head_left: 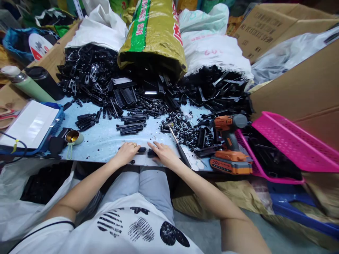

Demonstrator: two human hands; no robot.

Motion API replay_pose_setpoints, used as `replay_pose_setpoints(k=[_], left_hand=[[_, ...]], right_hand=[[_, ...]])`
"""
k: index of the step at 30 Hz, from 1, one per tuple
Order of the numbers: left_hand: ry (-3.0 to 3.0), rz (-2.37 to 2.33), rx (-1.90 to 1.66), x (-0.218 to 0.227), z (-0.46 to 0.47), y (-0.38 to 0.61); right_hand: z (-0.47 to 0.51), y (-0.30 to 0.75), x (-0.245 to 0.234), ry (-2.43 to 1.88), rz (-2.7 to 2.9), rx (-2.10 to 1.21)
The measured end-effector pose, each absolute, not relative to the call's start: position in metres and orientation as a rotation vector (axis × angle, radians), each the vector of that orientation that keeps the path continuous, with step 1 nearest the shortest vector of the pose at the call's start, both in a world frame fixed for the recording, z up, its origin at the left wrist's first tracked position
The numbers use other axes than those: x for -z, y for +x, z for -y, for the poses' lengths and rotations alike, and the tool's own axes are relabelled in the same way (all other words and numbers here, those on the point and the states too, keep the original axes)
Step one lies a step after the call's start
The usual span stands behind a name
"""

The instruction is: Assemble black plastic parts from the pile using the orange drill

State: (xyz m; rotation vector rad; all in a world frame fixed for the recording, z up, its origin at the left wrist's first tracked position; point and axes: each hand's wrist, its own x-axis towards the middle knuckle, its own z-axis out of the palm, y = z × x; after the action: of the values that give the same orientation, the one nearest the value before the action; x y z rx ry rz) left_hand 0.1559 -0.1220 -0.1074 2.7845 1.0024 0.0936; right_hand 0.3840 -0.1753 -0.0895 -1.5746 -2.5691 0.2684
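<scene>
Close to the table's front edge, my left hand (127, 153) is closed, its fingers curled at one end of a slim black plastic part (142, 149). Just to the right, my right hand (164, 154) has its fingers reaching over another short black part (150, 152), which sits between fingers and thumb. Its underside is hidden by the hand. The two hands are a small gap apart. Behind them lie stacked black folding parts (131, 127). A hammer (177, 141) with a dark handle rests right of my right hand, its head on a heap of small screws and pins (182, 127).
An orange cordless drill (230, 144) stands at right, beside a pink basket (288, 141) with black pieces. Sacks (153, 35) spill black parts across the back. A metal cup (74, 137), blue tray (59, 114) and green bottle (31, 86) are at left.
</scene>
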Motion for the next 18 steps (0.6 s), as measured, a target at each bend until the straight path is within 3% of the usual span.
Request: replay_pose_setpoints(k=[9,18], left_hand=[[2.745,-1.025,-0.198,0.109,0.127,0.155],[2.734,-0.963,-0.066,0.114,0.122,0.169]], right_hand=[[0.194,0.409,0.096,-1.49,2.026,-0.204],[0.211,0.412,0.12,-1.727,2.247,-0.02]])
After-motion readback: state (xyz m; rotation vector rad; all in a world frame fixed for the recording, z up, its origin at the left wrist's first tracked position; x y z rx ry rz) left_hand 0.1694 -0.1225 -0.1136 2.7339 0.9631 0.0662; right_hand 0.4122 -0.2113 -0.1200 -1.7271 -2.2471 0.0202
